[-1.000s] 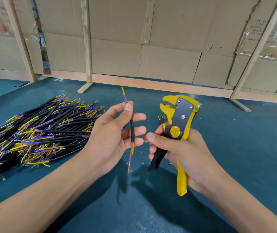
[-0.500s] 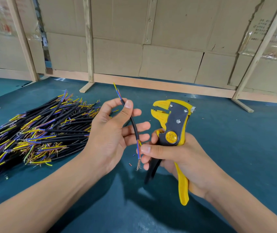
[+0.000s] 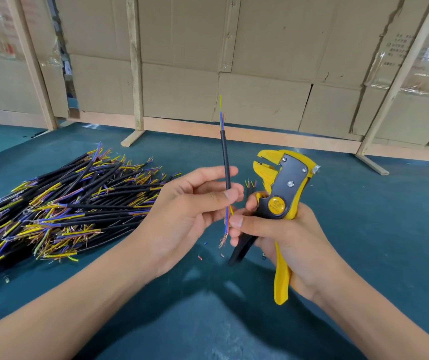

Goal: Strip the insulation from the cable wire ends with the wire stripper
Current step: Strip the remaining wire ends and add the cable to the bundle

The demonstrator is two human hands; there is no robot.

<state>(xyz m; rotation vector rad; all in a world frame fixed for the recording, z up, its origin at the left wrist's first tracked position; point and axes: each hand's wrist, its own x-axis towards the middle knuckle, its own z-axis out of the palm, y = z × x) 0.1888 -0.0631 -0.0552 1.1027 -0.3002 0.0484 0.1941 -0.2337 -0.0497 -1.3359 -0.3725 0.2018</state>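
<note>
A short black-sheathed cable (image 3: 225, 162) is pinched upright in the left hand (image 3: 187, 211); a yellow and grey wire stripper (image 3: 281, 193) is gripped in the right hand (image 3: 281, 235); its lower cores appear bared, the upper mostly insulated; whether the heaped black cables (image 3: 60, 203) are finished is unclear.

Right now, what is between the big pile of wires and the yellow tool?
In the head view, the left hand is between the pile of cables and the wire stripper, holding one black cable upright.
</note>
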